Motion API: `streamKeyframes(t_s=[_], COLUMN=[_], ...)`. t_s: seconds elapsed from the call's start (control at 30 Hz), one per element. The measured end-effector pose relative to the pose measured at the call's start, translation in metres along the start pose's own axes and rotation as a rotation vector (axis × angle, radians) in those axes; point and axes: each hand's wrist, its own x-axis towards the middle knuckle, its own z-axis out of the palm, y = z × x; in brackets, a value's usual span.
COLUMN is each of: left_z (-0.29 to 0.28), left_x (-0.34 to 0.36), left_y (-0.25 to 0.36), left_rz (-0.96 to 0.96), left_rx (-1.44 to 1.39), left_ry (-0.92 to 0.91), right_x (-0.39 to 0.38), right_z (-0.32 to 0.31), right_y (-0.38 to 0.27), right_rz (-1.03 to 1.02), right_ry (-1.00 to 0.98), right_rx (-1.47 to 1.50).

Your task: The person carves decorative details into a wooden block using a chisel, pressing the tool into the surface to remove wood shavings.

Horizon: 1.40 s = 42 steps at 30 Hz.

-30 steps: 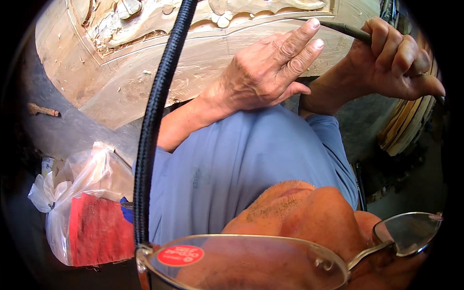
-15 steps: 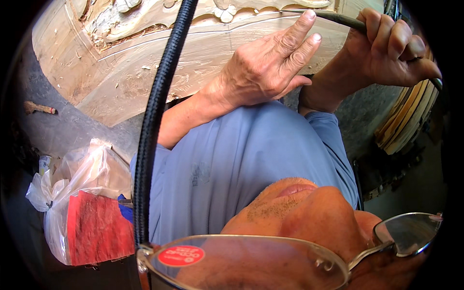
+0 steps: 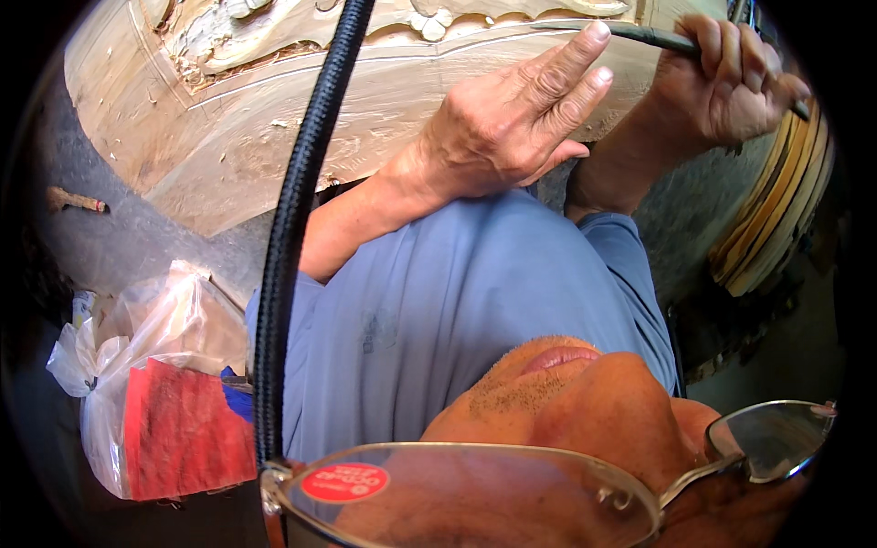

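Note:
A large pale wooden panel [image 3: 274, 151] with carved relief [image 3: 274, 41] lies across the top of the view. My right hand [image 3: 726, 82] is closed around the dark handle of a carving chisel [image 3: 653, 36], whose end pokes out below the thumb. The thin metal blade points left, over the panel near the carved edge. My left hand [image 3: 512, 123] has its fingers stretched out, and a fingertip touches or lies just over the blade. Whether the blade's tip meets the wood, I cannot tell.
Wood chips [image 3: 283, 122] lie on the panel. At lower left are a clear plastic bag [image 3: 183, 315] and a red sheet [image 3: 187, 434]. A short stick [image 3: 78, 201] lies on the grey surface at left. Stacked curved boards [image 3: 776, 205] stand at right. A black braided cord [image 3: 297, 201] crosses the view.
My right hand has shifted slightly left and its grip has rolled, so the handle's end shows more. The chisel lies a little flatter. My left hand is almost unmoved.

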Motion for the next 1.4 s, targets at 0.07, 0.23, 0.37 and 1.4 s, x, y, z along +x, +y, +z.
streamKeyframes(t_s=[0.07, 0.23, 0.37, 1.4], left_z=[0.001, 0.002, -0.001, -0.002], left_x=[0.000, 0.002, 0.007, 0.001], left_y=[0.001, 0.003, 0.017, 0.031], left_rz=[0.003, 0.026, 0.011, -0.019], left_rx=[0.007, 0.025, 0.028, 0.186], left_ry=[-0.002, -0.014, 0.008, 0.016], right_x=[-0.003, -0.009, -0.008, -0.026], right_z=[0.001, 0.010, 0.018, 0.036], right_y=[-0.005, -0.008, -0.012, -0.004], right_rz=[-0.020, -0.026, 0.000, -0.007], right_ry=[-0.018, -0.183, -0.257, -0.098], right_rx=[-0.111, -0.100, -0.058, -0.226])
